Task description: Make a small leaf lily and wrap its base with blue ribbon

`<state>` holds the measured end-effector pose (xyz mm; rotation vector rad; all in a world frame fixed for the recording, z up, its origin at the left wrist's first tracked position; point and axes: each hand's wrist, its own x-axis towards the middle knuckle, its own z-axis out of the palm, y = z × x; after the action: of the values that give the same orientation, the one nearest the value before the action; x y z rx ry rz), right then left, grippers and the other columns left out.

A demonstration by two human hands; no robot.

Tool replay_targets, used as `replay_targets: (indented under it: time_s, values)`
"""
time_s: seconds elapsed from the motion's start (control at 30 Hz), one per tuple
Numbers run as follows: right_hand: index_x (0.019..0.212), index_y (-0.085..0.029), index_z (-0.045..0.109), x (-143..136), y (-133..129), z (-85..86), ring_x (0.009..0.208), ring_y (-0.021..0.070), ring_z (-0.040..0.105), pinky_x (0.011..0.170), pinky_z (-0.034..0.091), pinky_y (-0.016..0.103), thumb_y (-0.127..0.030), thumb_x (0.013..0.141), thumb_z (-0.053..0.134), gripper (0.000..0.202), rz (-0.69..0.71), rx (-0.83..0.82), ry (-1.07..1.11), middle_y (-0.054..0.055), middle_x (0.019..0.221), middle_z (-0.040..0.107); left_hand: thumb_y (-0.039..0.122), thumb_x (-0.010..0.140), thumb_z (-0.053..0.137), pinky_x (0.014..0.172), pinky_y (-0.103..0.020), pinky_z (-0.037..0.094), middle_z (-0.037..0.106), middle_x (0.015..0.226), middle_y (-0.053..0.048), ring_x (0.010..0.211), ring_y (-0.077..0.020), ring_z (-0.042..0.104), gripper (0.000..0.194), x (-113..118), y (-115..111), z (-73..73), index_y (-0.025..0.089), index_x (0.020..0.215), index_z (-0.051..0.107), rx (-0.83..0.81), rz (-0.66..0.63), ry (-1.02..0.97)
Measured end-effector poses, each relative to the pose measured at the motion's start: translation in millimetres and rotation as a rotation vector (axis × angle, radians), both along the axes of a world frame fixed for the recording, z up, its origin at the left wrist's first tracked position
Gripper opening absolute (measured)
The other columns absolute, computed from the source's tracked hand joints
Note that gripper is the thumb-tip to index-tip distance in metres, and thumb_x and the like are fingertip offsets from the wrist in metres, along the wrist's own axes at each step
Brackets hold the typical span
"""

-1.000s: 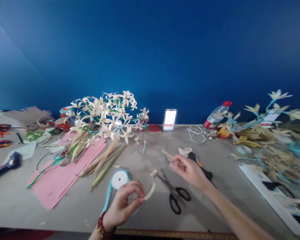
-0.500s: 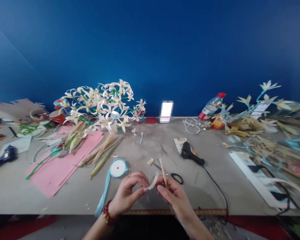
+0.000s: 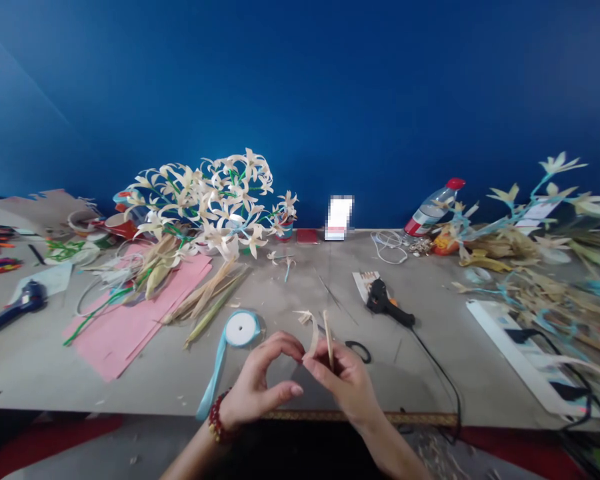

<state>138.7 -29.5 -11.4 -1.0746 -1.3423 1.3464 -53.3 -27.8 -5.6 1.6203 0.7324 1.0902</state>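
Observation:
My right hand (image 3: pixel 344 377) is closed, pinching a short curved pale petal-like strip (image 3: pixel 314 333) between thumb and fingers. A second, straighter pale strip (image 3: pixel 329 337), perhaps dried husk, stands up out of the same hand. My left hand (image 3: pixel 270 373), with a red bead bracelet at the wrist, is open, thumb well apart from the curved fingers. Its fingertips come close to the curved strip; whether they touch it I cannot tell. Behind the right hand lie scissors (image 3: pixel 359 351), partly hidden. A spool of light blue ribbon (image 3: pixel 241 328) lies beyond the left hand.
A black glue gun (image 3: pixel 387 303) trails its cable to the table's front edge. At right lies a white power strip (image 3: pixel 505 367) with plugs. Pink sheets (image 3: pixel 115 340), dried husks (image 3: pixel 205 300) and many white husk flowers (image 3: pixel 210 200) fill the left. A bottle (image 3: pixel 433 210) leans at the back.
My left thumb has come away from the curved strip, and the left hand has opened. The strip is now upright in my right hand's pinch. The whole view has shifted slightly.

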Motion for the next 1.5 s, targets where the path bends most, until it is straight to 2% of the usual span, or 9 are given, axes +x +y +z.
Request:
replay_targets:
  time_s: [0.13, 0.37, 0.53, 0.67, 0.83, 1.0, 1.17, 1.33, 1.5]
  values:
    - [0.075, -0.021, 0.066, -1, 2, 0.1, 0.057, 0.0137, 0.044, 0.055, 0.036, 0.026, -0.043, 0.082, 0.07, 0.024, -0.023, -0.003, -0.022, -0.002, 0.064, 0.055, 0.052, 0.089, 0.057, 0.09, -0.041, 0.045, 0.063, 0.101, -0.013, 0.099, -0.0289, 0.058, 0.039, 3, 2, 1.3, 0.016, 0.103, 0.065, -0.033, -0.003, -0.04]
    - [0.071, -0.021, 0.063, 0, 10, 0.3, 0.055, 0.0136, 0.045, 0.053, 0.037, 0.025, -0.047, 0.087, 0.063, 0.031, -0.015, 0.047, -0.118, -0.002, 0.06, 0.051, 0.025, 0.089, 0.065, 0.077, -0.031, 0.045, 0.062, 0.081, -0.007, 0.082, -0.0199, 0.058, 0.015, 12, 4, -2.7, 0.017, 0.076, 0.065, 0.02, 0.149, 0.115]
    - [0.079, -0.022, 0.065, 45, 36, -10.7, 0.064, 0.0207, 0.06, 0.06, 0.045, 0.029, -0.046, 0.094, 0.051, 0.031, -0.183, 0.232, -0.585, 0.004, 0.071, 0.065, 0.031, 0.085, 0.07, 0.063, -0.025, 0.043, 0.06, 0.071, -0.003, 0.066, -0.0134, 0.053, 0.02, 8, 1, -6.8, 0.015, 0.075, 0.064, -0.31, 0.191, -0.065]
    - [0.099, -0.024, 0.068, 79, 47, -21.0, 0.094, 0.0311, 0.064, 0.081, 0.049, 0.041, -0.044, 0.09, 0.056, 0.024, -0.219, 0.459, -0.975, 0.011, 0.1, 0.071, 0.032, 0.078, 0.077, 0.061, -0.024, 0.045, 0.061, 0.071, -0.001, 0.061, -0.0113, 0.054, 0.022, 9, 2, -10.7, 0.014, 0.079, 0.064, -0.534, 0.23, -0.322]
    - [0.086, -0.025, 0.061, 62, 22, -10.5, 0.089, 0.0257, 0.063, 0.081, 0.049, 0.037, -0.033, 0.096, 0.052, 0.016, -0.145, 0.44, -0.715, 0.008, 0.093, 0.066, 0.026, 0.078, 0.078, 0.064, -0.024, 0.044, 0.064, 0.08, -0.001, 0.063, -0.0095, 0.056, 0.019, 16, 7, -9.9, 0.015, 0.08, 0.063, -0.69, 0.184, -0.541]
    - [0.107, -0.026, 0.06, 17, 3, 8.3, 0.076, 0.0181, 0.063, 0.073, 0.051, 0.03, -0.031, 0.091, 0.063, 0.018, 0.1, 0.293, -0.393, 0.005, 0.103, 0.066, 0.022, 0.077, 0.079, 0.062, -0.021, 0.041, 0.06, 0.08, 0.001, 0.061, -0.0064, 0.053, 0.017, 23, 8, -12.1, 0.014, 0.081, 0.064, -0.806, 0.155, -0.652]
    - [0.081, -0.023, 0.061, -4, 11, 7.1, 0.071, 0.018, 0.061, 0.067, 0.047, 0.028, -0.025, 0.091, 0.059, 0.011, 0.106, 0.231, -0.335, 0.001, 0.078, 0.066, 0.022, 0.077, 0.079, 0.066, -0.022, 0.043, 0.059, 0.076, 0.002, 0.065, -0.0077, 0.053, 0.017, 24, 5, -14.2, 0.016, 0.08, 0.064, -0.816, 0.152, -0.674]
    - [0.078, -0.022, 0.062, 1, 10, -3.2, 0.064, 0.016, 0.058, 0.058, 0.043, 0.024, -0.032, 0.091, 0.061, 0.016, 0.123, 0.096, -0.283, -0.001, 0.069, 0.062, 0.021, 0.078, 0.078, 0.069, -0.023, 0.045, 0.062, 0.078, 0.0, 0.068, -0.0091, 0.056, 0.014, 20, 4, -13.1, 0.014, 0.08, 0.065, -0.725, 0.17, -0.565]
    - [0.075, -0.022, 0.056, 45, 3, -20.6, 0.066, 0.0183, 0.059, 0.064, 0.044, 0.028, -0.039, 0.095, 0.054, 0.026, -0.125, 0.225, -0.589, 0.001, 0.069, 0.06, 0.022, 0.077, 0.079, 0.065, -0.022, 0.046, 0.062, 0.079, -0.001, 0.065, -0.0091, 0.056, 0.015, 18, 7, -13.9, 0.013, 0.078, 0.066, -0.73, 0.231, -0.579]
